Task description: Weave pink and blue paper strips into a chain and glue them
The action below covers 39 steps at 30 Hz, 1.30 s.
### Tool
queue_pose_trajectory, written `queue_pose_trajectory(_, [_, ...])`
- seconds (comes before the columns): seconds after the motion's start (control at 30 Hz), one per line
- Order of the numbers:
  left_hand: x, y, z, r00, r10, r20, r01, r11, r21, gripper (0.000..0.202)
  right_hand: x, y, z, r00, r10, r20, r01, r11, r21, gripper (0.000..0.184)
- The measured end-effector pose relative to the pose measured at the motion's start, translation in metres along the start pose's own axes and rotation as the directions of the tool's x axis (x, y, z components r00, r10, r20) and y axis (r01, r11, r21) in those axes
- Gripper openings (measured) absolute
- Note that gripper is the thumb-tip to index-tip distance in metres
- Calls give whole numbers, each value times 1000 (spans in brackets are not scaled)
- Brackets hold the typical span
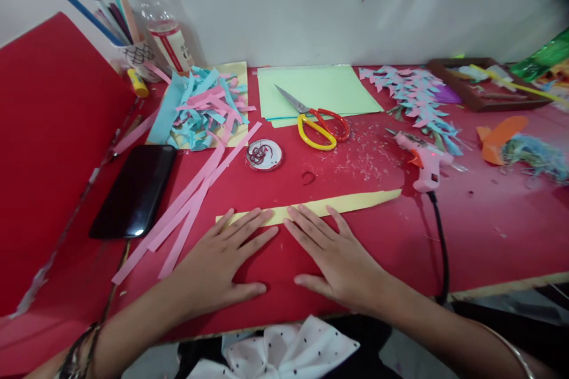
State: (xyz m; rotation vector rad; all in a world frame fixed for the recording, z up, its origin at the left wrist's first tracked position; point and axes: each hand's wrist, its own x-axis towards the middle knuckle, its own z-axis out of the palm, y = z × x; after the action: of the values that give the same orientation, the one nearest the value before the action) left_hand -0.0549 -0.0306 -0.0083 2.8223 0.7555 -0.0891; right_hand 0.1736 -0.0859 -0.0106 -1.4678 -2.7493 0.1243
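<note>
A long yellow paper strip lies flat across the red table in front of me. My left hand is open, palm down, with its fingertips on the strip's left part. Beside it, my right hand also lies open, fingers spread and tips touching the middle of the strip. Beyond the strip are a small white lid with dark curled bits in it and scissors with one yellow and one red handle. A pink glue gun rests to the right, its black cord running toward the table edge.
Pink strips and a black phone lie at left, near a heap of blue and pink paper pieces. Pale green sheets sit at the back. A brown tray and a fringed paper garland are at right.
</note>
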Motion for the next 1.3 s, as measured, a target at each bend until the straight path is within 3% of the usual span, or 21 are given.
queue_pose_trajectory(0.23, [1,2,-1,999,-30,31,30,1000,-4,74,-28,27,2,986,156,54,-158,987,27,61])
queue_pose_trajectory(0.47, [1,2,-5,997,-30,65,31,999,-16,73,-64,50,6,920,389,-42,-391,917,-74,61])
queue_pose_trajectory(0.67, [0,0,-6,999,-20,36,21,999,-42,71,-70,50,7,889,445,-108,-455,885,-99,60])
queue_pose_trajectory(0.87, [31,-3,-20,998,-43,-49,42,999,-13,47,-41,50,-2,897,384,-218,-411,906,-97,48])
queue_pose_trajectory(1.03, [64,-3,-25,997,-34,-74,41,994,105,29,-1,48,-11,974,164,-158,-163,986,18,34])
queue_pose_trajectory(1.17, [69,-7,-30,997,51,-63,-36,975,220,25,16,49,-13,975,79,-209,-81,997,2,20])
queue_pose_trajectory(1.3, [68,-8,-49,998,46,-51,-33,973,227,25,26,52,-24,979,57,-196,-61,998,-16,22])
